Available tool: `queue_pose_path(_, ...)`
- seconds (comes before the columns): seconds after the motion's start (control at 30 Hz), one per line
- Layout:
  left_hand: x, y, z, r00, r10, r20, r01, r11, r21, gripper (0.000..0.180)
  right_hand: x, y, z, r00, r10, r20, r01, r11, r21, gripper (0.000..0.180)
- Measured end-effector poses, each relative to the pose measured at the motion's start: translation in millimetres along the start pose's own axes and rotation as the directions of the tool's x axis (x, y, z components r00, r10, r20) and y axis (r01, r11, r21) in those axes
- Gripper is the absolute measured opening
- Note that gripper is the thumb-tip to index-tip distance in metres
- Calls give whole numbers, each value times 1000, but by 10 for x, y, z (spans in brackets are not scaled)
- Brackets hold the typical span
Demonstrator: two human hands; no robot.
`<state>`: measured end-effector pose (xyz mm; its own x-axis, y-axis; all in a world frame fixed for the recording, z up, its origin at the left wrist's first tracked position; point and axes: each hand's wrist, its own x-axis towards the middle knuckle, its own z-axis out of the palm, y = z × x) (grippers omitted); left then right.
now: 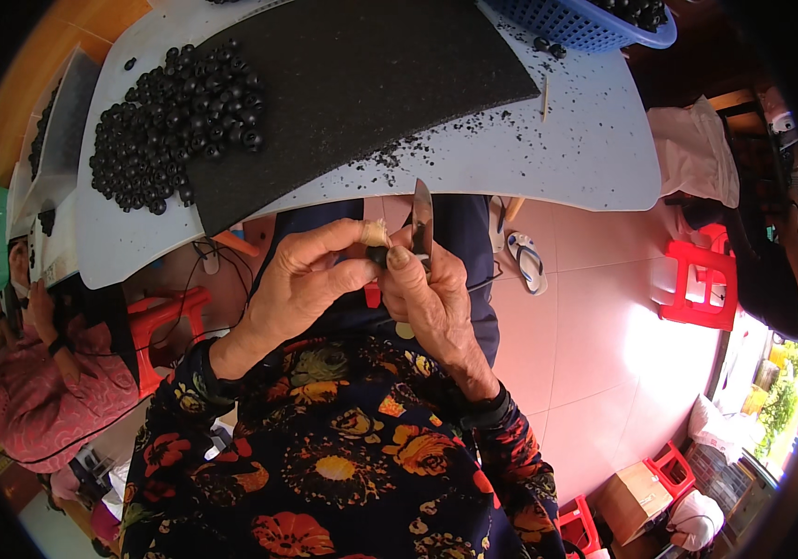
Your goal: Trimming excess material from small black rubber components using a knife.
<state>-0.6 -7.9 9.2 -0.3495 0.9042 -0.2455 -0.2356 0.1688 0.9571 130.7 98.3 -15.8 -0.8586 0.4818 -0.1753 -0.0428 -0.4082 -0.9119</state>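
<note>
My left hand pinches a small round black bead-like piece between thumb and index finger, above my lap and just off the table's near edge. A pale wrap covers that index fingertip. Closed round a knife, my right hand meets the left, its thumb beside the black piece. The blade points up toward the table; the handle is mostly hidden in the fingers. A heap of similar black pieces, several with holes, lies at the table's left, partly on a black mat.
Black crumbs and a thin stick lie on the pale table. A blue basket of black pieces stands far right. Red stools, a slipper and a cardboard box are on the floor. Another person sits at left.
</note>
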Motion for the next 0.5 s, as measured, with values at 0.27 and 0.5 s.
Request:
queue_pose_path(0.27,57,-10,8,999,8,36,-4,994,-112,24,25,-3,-33,992,114,50,-123,954,274,26)
queue_pose_path(0.5,50,-36,57,989,142,-28,-144,988,-48,26,27,-42,48,991,-99,-96,74,969,-234,19)
